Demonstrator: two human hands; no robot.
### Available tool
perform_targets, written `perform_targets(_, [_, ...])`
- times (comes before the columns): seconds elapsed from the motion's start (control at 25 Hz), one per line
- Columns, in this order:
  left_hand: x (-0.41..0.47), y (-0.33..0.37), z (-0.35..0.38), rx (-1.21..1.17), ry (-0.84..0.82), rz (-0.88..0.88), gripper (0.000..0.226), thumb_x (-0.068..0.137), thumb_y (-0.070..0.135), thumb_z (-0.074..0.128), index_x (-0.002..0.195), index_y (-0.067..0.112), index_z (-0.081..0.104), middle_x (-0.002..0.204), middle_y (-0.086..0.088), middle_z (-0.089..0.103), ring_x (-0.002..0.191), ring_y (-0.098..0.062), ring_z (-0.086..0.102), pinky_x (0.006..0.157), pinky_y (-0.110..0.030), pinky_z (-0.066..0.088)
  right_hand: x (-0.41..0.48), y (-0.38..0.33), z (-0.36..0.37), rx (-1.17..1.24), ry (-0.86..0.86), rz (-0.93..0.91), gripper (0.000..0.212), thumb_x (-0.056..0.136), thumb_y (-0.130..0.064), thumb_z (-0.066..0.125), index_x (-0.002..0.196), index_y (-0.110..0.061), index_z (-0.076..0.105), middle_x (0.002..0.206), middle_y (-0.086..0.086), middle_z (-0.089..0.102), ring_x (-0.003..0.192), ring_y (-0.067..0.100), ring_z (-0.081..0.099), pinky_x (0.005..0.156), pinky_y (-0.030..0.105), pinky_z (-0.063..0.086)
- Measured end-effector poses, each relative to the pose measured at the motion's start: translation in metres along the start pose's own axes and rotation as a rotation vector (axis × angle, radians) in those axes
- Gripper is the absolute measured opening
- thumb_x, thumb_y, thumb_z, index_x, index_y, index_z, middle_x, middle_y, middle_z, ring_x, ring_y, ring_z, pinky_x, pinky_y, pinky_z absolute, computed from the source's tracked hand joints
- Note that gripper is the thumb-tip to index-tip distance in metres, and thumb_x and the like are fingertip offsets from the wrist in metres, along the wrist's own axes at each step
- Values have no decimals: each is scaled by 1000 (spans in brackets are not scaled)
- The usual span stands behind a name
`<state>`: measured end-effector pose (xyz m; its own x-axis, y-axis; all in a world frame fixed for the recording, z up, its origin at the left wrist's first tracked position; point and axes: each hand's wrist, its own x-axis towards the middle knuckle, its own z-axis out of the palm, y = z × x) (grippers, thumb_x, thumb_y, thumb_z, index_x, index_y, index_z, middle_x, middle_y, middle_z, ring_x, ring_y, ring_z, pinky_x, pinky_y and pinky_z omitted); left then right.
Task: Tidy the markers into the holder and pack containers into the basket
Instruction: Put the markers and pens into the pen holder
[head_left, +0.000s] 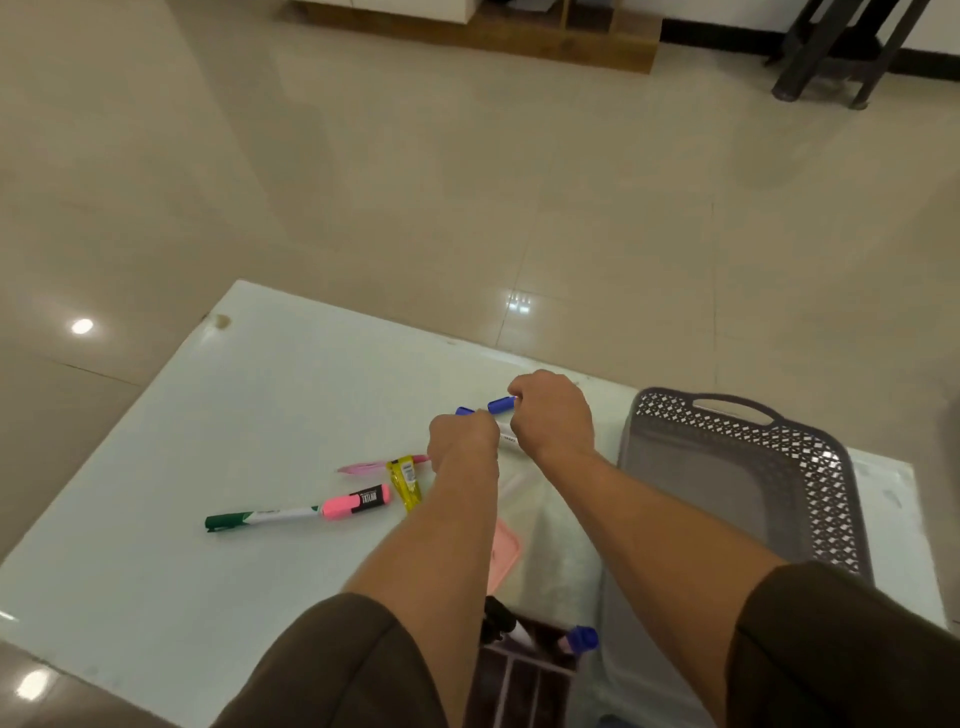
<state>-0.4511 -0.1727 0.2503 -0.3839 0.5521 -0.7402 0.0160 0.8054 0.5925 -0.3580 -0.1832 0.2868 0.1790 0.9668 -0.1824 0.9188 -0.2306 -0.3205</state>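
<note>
Glossy beige floor tiles (467, 182) are surrounding the white counter (156, 519) I'm working over. My left hand (462, 436) and right hand (550, 415) are each pinching a blue-capped marker (501, 405) above the counter. A green marker (260, 517), pink highlighter (356, 503) and yellow highlighter (405, 480) are lying left of my forearms. The grey basket (810, 467) is sitting empty at right; the holder (524, 675) is peeking between my arms. I can't read the highlighter's label.

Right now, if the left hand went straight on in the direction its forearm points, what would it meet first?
The left hand points away from the person, up the white table. Past the blue-capped marker it grips together with the right hand, only bare table shows up to the far edge. Depth is hard to judge.
</note>
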Motion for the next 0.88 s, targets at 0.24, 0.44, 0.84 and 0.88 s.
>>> perform_targets(0.24, [20,15,4,217,65,7,29,84,29,71,105,11,64,100,-8,71,89,-26,69,63,-32,48,41,-3,20,-345,-147,-122,31,89,0,50,113,-14,64,109,7,59,113,27,52,81,33,40])
perform_targets(0.44, [12,15,16,246,77,14,36,86,21,70,118,10,56,110,-8,68,92,-24,66,66,-31,45,49,7,34,-342,-236,-107,29,95,-10,51,122,-15,59,124,8,54,117,27,49,89,35,43])
perform_targets(0.84, [28,6,31,71,2,104,17,86,21,67,101,17,73,94,-4,74,87,-26,70,85,-41,58,63,16,39,348,-369,186,23,98,-15,54,106,-2,72,99,15,70,91,28,63,82,38,50])
perform_targets(0.88, [27,7,30,15,-38,96,13,86,19,67,98,17,73,90,-4,73,85,-25,70,84,-40,58,62,17,38,415,-380,208,24,98,-15,55,105,-1,72,98,18,70,87,27,60,82,39,50])
